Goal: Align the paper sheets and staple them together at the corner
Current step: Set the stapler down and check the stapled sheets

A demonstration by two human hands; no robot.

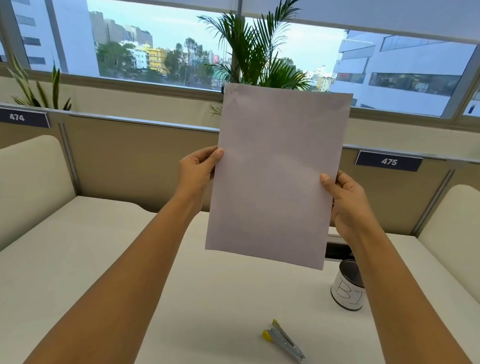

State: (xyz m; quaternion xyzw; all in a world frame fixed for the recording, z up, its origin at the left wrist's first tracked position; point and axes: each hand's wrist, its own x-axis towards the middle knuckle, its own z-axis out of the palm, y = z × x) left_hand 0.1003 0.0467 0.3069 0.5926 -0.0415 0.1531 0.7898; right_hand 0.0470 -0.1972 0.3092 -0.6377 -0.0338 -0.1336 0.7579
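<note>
The paper sheets (277,176) hang upright in the air above the surface (223,296), held between both hands, with their lower edge well clear of it. They look light and thin, so they should cost almost no effort to carry, but they are floppy and will bow or fan apart if pinched at only one point; a grip at both long edges, as here, is likely the steadiest way to keep them flat. The left hand (197,172) is closed on the left edge a little above mid-height, thumb on the near face and the other fingers hidden behind. The right hand (344,202) is closed on the right edge slightly lower, thumb also on the near face. How many sheets there are cannot be told, as the edges read as a single outline, which suggests they already sit fairly square to one another; a light tap of the bottom edge on the surface would probably settle any slip, since smooth paper slides easily sheet on sheet. The stapler (284,341) lies on its side on the surface below the sheets and a little to their right, well apart from both hands. A labelled pen cup (347,290) stands just below the sheets' lower right corner, partly behind the right forearm.
</note>
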